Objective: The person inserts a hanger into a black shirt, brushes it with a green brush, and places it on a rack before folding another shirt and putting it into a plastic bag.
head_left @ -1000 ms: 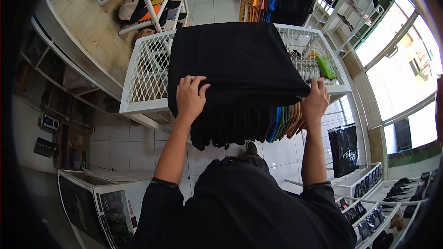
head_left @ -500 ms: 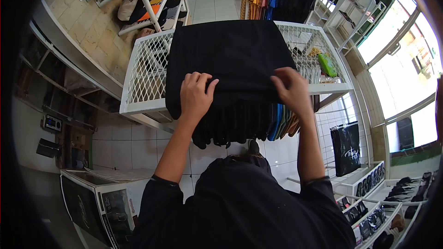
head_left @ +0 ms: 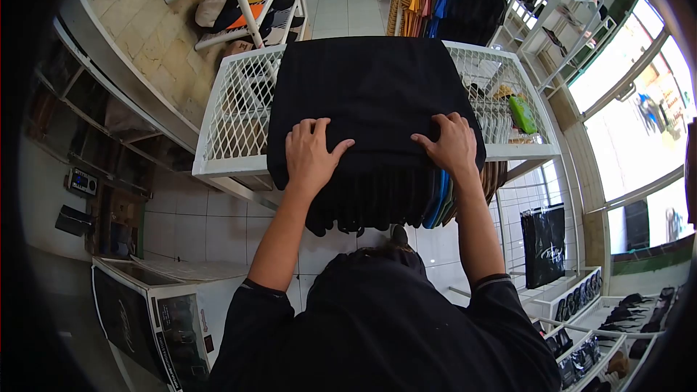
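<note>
On top of the white wire-mesh table (head_left: 232, 112), both hands press flat on a folded black fabric garment (head_left: 370, 87). The left hand (head_left: 311, 156) lies palm down with fingers spread, open, resting on the near edge of the garment, left of its centre. The right hand (head_left: 451, 144) likewise lies palm down, fingers extended and slightly splayed, open, on the near right corner of the same garment. Neither hand grips the fabric; both only bear on its surface. The two hands are well apart, with bare black cloth between them.

The black garment covers the middle of the table top and overhangs its near rim. Directly below that rim hangs a row of shirts on hangers (head_left: 406, 199), mostly black, with blue, green and brown ones at the right end. On the right part of the mesh top, well clear of the right hand, lies a green packet (head_left: 521, 114). Beyond the table's far edge stands a rack of orange, blue and black hanging shirts (head_left: 443, 0). To the upper left, a white shelf holds caps (head_left: 243, 3). A black shopping bag (head_left: 543, 243) stands on the tiled floor to the right.
</note>
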The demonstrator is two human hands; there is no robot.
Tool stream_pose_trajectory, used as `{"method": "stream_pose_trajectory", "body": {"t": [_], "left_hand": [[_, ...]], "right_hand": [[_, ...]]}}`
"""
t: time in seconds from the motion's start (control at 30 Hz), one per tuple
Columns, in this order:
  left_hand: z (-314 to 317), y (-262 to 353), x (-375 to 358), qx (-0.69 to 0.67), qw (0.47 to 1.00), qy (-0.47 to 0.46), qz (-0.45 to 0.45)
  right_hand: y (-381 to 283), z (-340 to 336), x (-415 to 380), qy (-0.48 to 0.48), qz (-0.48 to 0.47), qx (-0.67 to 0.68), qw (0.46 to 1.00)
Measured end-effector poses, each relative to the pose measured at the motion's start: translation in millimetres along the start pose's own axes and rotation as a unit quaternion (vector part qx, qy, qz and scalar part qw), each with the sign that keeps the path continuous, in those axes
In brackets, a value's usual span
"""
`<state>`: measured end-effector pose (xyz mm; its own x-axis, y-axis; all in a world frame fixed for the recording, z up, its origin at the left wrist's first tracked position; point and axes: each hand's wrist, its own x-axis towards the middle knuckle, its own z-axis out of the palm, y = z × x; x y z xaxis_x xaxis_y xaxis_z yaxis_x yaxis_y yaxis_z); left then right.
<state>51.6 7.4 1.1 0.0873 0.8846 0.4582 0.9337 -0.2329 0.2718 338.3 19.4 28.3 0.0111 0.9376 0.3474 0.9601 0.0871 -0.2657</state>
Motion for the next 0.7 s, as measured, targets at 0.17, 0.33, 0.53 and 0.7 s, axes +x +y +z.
{"method": "stream_pose_trajectory", "body": {"t": [0.17,0.33,0.53,0.7], "left_hand": [[4.3,-17.5,8.0,-0.025,0.997,-0.067,-0.04],[7.5,-23.3,9.6,0.025,0.999,-0.017,-0.012],[9.6,-32.1,53.0,-0.044,0.997,-0.058,-0.04],[31.9,-30.6,44.5,-0.005,0.999,0.046,-0.023]], "right_hand": [[5.3,-11.0,7.8,-0.057,0.03,-0.019,0.998],[22.3,-1.7,16.6,-0.046,-0.011,0.002,0.999],[34.8,14.1,49.0,-0.042,0.046,0.052,0.997],[28.5,44.0,37.6,0.139,0.038,0.034,0.989]]}}
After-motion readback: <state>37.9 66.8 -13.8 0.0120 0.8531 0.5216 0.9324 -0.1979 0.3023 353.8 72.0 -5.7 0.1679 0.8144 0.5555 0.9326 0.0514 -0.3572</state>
